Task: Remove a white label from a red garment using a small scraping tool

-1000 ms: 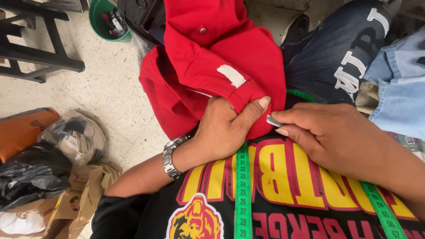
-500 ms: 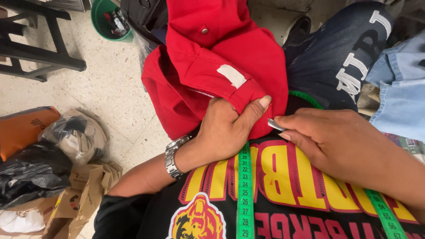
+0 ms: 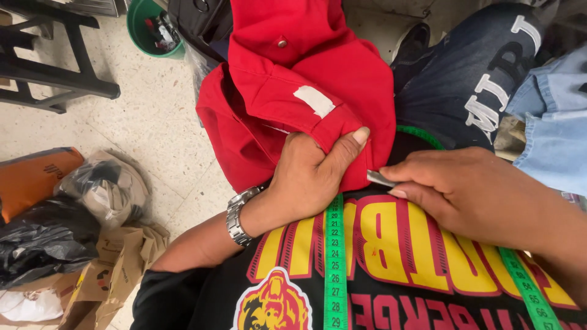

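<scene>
I had the left hand clamped on the near edge of the red garment, thumb laid across the top of the folded hem and the other fingers tucked beneath, so its grip was closed on the cloth. A metal wristwatch sat on that wrist. The garment lay in the middle of the scene, bunched over my lap and spilling toward the far side, with a white patch on its fold and a small snap button farther up.

The right hand came in from the right, its grip pinched narrow on a small metal tool whose tip met the red hem just beside the left thumb. I could not tell what kind of tool it was; only a short silvery end showed.

A green measuring tape hung down across my black printed shirt, one strand near the left wrist and the other under the right forearm. To the right lay dark printed fabric and pale blue denim. On the floor at the left sat plastic bags, and at the far left a green bucket beside a black frame.
</scene>
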